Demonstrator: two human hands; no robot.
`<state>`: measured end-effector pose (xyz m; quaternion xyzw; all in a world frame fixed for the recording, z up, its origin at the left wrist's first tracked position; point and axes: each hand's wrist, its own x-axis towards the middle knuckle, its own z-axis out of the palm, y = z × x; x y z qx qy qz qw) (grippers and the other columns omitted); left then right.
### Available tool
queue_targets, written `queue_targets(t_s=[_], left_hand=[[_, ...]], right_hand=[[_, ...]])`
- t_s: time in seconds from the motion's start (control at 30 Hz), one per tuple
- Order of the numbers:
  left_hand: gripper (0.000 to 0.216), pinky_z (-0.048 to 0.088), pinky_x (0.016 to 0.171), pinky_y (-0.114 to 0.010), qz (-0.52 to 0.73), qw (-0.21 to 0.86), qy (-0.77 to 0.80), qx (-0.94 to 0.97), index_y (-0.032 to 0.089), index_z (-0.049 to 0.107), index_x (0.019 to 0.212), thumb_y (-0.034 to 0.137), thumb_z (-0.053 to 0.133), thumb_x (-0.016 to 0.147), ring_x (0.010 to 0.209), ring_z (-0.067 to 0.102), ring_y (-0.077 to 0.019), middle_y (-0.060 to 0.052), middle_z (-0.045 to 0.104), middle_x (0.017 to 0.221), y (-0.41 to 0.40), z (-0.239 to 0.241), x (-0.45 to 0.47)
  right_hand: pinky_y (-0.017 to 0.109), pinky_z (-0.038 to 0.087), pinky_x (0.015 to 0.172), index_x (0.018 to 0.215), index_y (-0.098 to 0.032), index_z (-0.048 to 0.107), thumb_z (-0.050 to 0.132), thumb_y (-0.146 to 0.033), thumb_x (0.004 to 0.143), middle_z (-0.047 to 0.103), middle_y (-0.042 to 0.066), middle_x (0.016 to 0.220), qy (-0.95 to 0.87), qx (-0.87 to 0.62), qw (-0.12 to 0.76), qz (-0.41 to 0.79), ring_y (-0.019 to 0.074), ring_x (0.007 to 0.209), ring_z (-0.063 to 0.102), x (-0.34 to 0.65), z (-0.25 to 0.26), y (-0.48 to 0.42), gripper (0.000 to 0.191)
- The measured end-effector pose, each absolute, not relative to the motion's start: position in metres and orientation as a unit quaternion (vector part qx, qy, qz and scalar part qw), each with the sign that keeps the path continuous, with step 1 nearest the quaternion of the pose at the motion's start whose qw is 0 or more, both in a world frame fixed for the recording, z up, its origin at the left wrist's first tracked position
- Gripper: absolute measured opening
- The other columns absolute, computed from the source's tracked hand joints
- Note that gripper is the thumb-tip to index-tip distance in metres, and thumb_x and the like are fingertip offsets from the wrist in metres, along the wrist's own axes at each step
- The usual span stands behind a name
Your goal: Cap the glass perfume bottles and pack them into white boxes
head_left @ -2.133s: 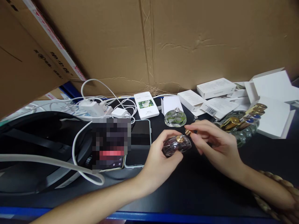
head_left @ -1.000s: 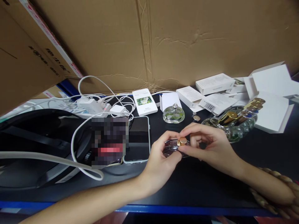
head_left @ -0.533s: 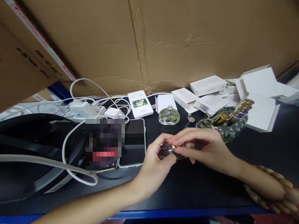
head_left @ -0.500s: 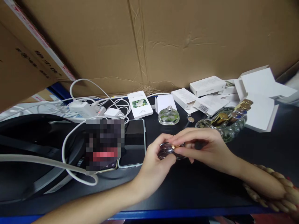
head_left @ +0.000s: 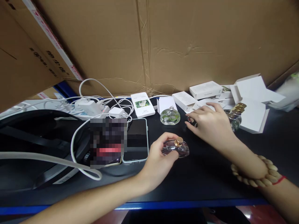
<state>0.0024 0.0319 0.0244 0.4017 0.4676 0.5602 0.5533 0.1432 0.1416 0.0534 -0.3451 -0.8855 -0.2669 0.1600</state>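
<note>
My left hand (head_left: 158,158) is closed around a small pinkish glass perfume bottle (head_left: 181,149) with a gold collar on its neck, resting on the black table (head_left: 205,174). My right hand (head_left: 210,124) lies further back with fingers spread, fingertips touching the table by a small round cap (head_left: 190,119). A greenish glass bottle (head_left: 170,116) stands just left of that hand. A cluster of glass bottles with gold caps (head_left: 235,112) sits behind my right hand, partly hidden by it.
Several white cartons (head_left: 205,89) and an open white box (head_left: 253,102) lie at the back right. A white floral box (head_left: 143,104), two phones (head_left: 136,140), chargers and white cables (head_left: 93,107) are at the left. A cardboard wall (head_left: 187,43) stands behind.
My right hand has let go of the pinkish bottle's neck and reached back toward the small cap near the green bottle. The left hand still grips the bottle, now showing its gold collar.
</note>
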Motion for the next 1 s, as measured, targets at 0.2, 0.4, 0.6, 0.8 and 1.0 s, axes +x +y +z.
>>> queue_targets(t_s=[0.2,0.4,0.6,0.8,1.0], left_hand=[[0.027,0.043,0.07,-0.018,0.566,0.562,0.454,0.398,0.018,0.057,0.08,0.004,0.047,0.059,0.074,0.057,-0.0096,0.005,0.062,0.076,0.031,0.023,0.003],[0.027,0.043,0.07,-0.017,0.564,0.571,0.448,0.394,0.017,0.058,0.078,0.001,0.047,0.06,0.073,0.058,-0.0092,0.005,0.063,0.075,0.032,0.025,0.001],[0.034,0.043,0.072,-0.017,0.55,0.574,0.449,0.407,0.02,0.06,0.08,0.0,0.042,0.059,0.077,0.059,-0.009,0.006,0.064,0.077,0.031,0.025,-0.002],[0.029,0.042,0.071,-0.021,0.524,0.551,0.491,0.425,0.019,0.058,0.081,0.007,0.044,0.059,0.08,0.058,-0.0136,0.002,0.064,0.081,0.03,0.027,-0.002],[0.032,0.041,0.074,-0.025,0.496,0.557,0.506,0.432,0.019,0.06,0.085,0.01,0.045,0.058,0.083,0.058,-0.017,0.0,0.065,0.085,0.031,0.027,-0.005]], right_hand=[[0.034,0.041,0.059,0.083,-0.022,0.074,0.063,-0.039,0.073,0.072,0.005,0.07,-0.879,-0.415,0.147,-0.183,0.0233,0.062,0.062,0.153,0.093,0.142,0.022],[0.029,0.031,0.052,0.078,-0.028,0.075,0.066,-0.029,0.071,0.067,0.0,0.064,-0.876,-0.464,-0.053,-0.121,0.0155,0.055,0.055,0.134,0.142,0.184,0.011],[0.027,0.038,0.054,0.082,-0.019,0.073,0.07,-0.013,0.061,0.068,0.0,0.068,-0.844,-0.439,-0.308,0.031,0.0146,0.058,0.058,0.121,0.12,0.232,0.022],[0.026,0.04,0.05,0.065,-0.018,0.067,0.064,-0.003,0.057,0.056,-0.004,0.049,-0.818,-0.438,-0.359,0.107,0.0135,0.05,0.053,0.119,0.092,0.244,0.018],[0.024,0.039,0.047,0.07,-0.021,0.069,0.063,-0.004,0.053,0.061,-0.004,0.059,-0.858,-0.402,-0.303,0.101,0.0121,0.049,0.053,0.127,0.097,0.247,0.024]])
